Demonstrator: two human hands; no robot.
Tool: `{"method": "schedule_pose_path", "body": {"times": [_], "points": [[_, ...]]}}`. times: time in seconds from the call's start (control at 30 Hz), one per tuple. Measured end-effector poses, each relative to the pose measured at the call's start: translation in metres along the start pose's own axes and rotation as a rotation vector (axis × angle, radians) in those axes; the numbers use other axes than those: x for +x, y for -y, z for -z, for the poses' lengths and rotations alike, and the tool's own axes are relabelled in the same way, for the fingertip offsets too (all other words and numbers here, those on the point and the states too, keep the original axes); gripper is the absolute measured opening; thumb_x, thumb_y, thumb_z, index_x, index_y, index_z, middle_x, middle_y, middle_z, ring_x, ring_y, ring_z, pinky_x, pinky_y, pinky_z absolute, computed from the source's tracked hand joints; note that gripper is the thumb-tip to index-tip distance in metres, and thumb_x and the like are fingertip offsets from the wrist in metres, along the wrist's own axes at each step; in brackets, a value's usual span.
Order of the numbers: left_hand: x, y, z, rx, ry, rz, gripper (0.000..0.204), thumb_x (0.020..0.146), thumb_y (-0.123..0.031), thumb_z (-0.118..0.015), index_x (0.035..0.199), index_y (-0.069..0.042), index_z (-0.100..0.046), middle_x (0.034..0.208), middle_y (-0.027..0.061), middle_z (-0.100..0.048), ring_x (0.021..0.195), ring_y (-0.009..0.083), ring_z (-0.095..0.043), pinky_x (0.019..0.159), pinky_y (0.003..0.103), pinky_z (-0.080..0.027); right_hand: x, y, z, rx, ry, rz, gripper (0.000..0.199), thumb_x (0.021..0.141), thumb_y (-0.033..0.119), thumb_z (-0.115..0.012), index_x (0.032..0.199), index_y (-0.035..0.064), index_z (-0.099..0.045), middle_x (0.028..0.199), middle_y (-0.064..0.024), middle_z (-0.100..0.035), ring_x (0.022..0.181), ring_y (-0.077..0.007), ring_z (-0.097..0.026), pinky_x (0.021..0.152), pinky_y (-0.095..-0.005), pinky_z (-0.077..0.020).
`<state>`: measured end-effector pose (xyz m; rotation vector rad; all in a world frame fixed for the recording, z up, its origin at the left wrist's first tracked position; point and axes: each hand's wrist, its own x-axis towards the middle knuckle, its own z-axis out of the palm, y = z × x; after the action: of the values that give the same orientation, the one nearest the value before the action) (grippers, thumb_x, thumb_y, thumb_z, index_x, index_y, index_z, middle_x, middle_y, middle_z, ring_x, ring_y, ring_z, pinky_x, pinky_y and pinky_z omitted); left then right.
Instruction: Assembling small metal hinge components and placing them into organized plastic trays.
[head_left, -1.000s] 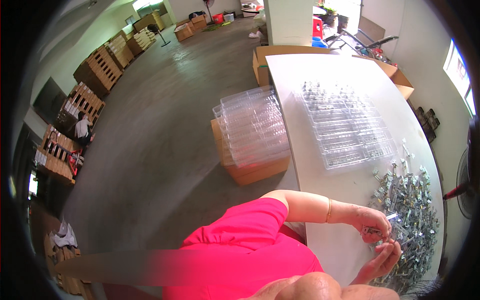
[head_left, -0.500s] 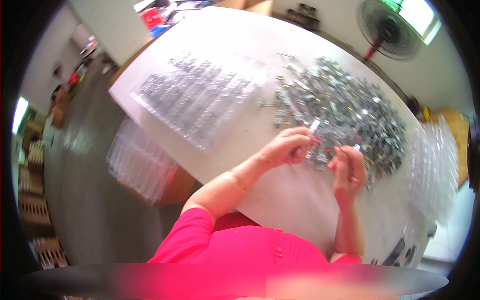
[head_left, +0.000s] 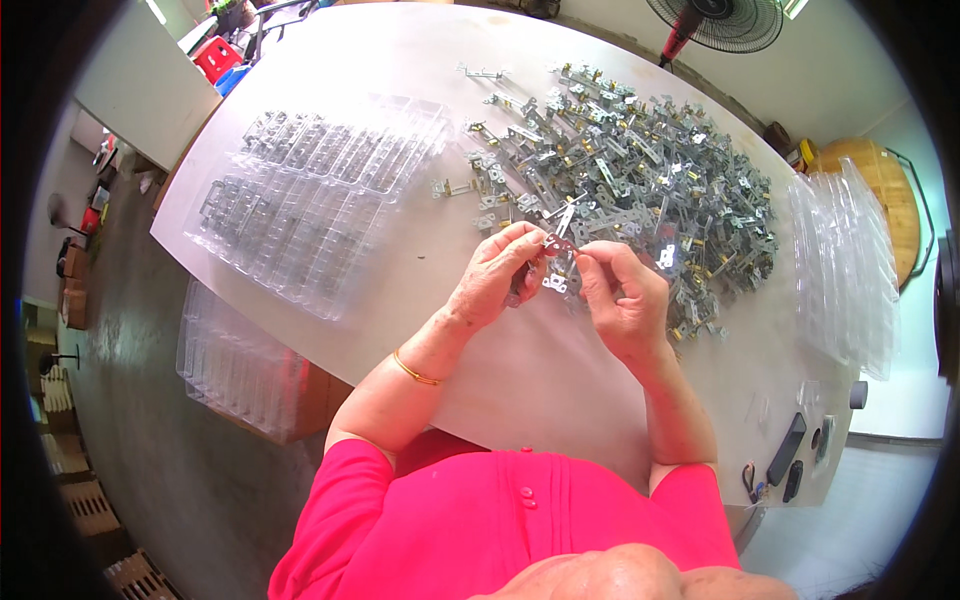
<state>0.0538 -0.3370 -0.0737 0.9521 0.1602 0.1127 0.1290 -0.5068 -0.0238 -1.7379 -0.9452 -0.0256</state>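
My left hand [head_left: 497,272], a gold bangle on its wrist, is closed around a small silvery metal bracket [head_left: 566,219] whose flat arm points away from me. Beside it my right hand [head_left: 628,298] pinches with thumb and forefinger at the bracket's right end. Fingers partly cover the bracket, and something else dark shows inside my left palm, too small to name. Just beyond both hands spreads a large pile of loose metal brackets [head_left: 690,185], some with brass-coloured pieces.
Clear plastic trays [head_left: 345,275] with rows of metal parts lie at the left of the white table [head_left: 420,375]. More trays [head_left: 235,365] sit on a carton below. Stacked trays [head_left: 850,270] stand at right, near a dark phone-like object [head_left: 787,450] and scissors. A fan [head_left: 715,15] stands behind.
My hands have come closer together, and my right fingers now meet at the bracket in my left hand. The whole view has shifted, with the table's contents sitting further left and higher.
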Motion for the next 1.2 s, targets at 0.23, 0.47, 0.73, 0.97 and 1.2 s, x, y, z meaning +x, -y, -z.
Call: {"method": "schedule_pose_path", "body": {"times": [0.23,0.47,0.73,0.97,1.2], "points": [[-0.001,0.004,-0.002,0.104,-0.062,-0.065,0.02,0.107,-0.026,-0.052,0.104,-0.007,-0.059,0.065,-0.0014,-0.053,0.054,0.0055,-0.046,0.048,0.021,-0.034,-0.001,0.001,0.0,-0.105,0.064,-0.026,0.008,0.09,0.005,-0.07,0.098,0.0056,-0.067,0.073,-0.0093,-0.067,0.056,-0.0171,-0.062,0.053,-0.0297,-0.0468],[-0.003,0.003,-0.005,0.308,-0.08,-0.189,0.02,0.107,-0.025,-0.052,0.107,-0.006,-0.059,0.072,-0.0036,-0.054,0.061,0.0035,-0.046,0.054,0.02,-0.037,0.0,0.003,0.001,-0.179,0.055,0.044,0.007,0.09,0.005,-0.07,0.096,0.0062,-0.066,0.075,-0.0109,-0.068,0.061,-0.0254,-0.067,0.055,-0.0345,-0.0497],[-0.006,0.007,-0.006,0.468,-0.12,-0.292,0.017,0.104,-0.02,-0.059,0.102,-0.004,-0.059,0.076,-0.0043,-0.054,0.068,0.0035,-0.048,0.06,0.021,-0.041,-0.001,0.008,0.003,-0.229,0.09,-0.022,0.019,0.092,0.008,-0.069,0.109,0.0069,-0.062,0.078,-0.0129,-0.069,0.064,-0.0281,-0.069,0.056,-0.037,-0.0508],[-0.006,0.014,-0.006,0.67,-0.09,-0.407,0.015,0.101,-0.015,-0.064,0.101,-0.001,-0.06,0.076,0.0005,-0.058,0.069,0.0047,-0.051,0.061,0.024,-0.045,-0.004,0.007,0.002,-0.155,0.164,-0.108,0.022,0.095,0.012,-0.067,0.115,0.0061,-0.061,0.081,-0.015,-0.07,0.066,-0.0299,-0.069,0.057,-0.0381,-0.0515],[-0.006,0.02,-0.007,0.812,-0.067,-0.522,0.012,0.098,-0.011,-0.066,0.102,-0.001,-0.06,0.076,0.0062,-0.062,0.066,0.01,-0.056,0.06,0.027,-0.048,-0.006,0.005,0.001,-0.104,0.139,-0.153,0.013,0.094,0.011,-0.068,0.105,0.0069,-0.066,0.081,-0.0131,-0.068,0.065,-0.0254,-0.066,0.057,-0.0341,-0.05]]}}
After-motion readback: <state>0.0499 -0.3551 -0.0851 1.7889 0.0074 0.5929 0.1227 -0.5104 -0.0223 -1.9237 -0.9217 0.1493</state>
